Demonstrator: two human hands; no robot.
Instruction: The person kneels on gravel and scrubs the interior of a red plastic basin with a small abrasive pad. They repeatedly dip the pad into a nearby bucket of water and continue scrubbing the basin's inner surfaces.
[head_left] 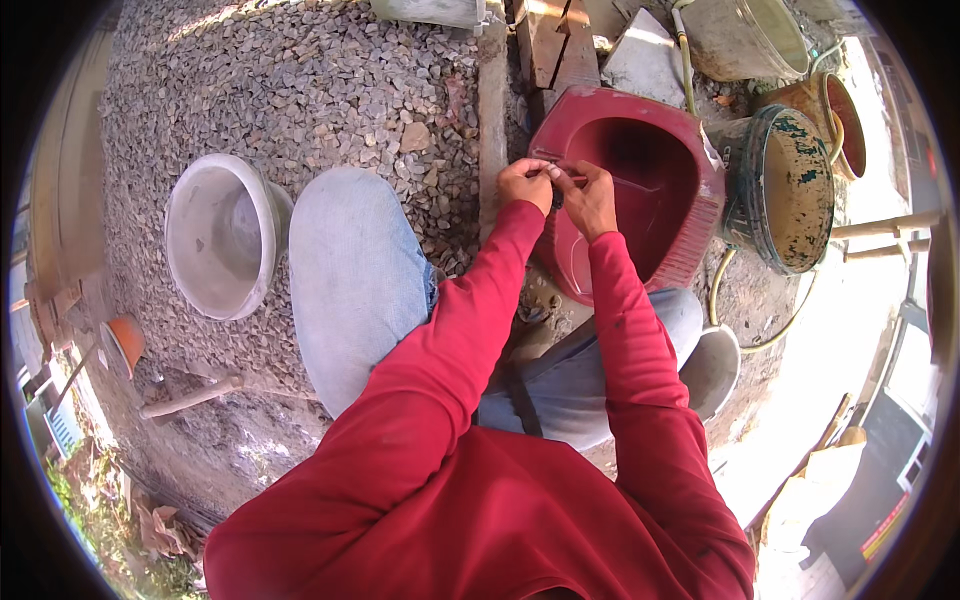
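A dark red squat toilet pan (690, 215) with ribbed sides lies in front of me, a little to the right. Over its left edge, my left hand (524, 184) and my right hand (591, 200) meet with their fingertips pinched together. Whatever small thing is between the fingers is too tiny to make out. Something dark shows just under the fingers, close to the pan's rim. Both hands are closed, in red sleeves.
Grey gravel spreads at the left, with a round cement pot (222, 238) on it. At right stand a paint-stained bucket (745, 190), a brown bucket (848, 130) and a pale bucket (735, 40). A hose (714, 290) curls nearby. Wooden blocks (552, 45) lie beyond the pan.
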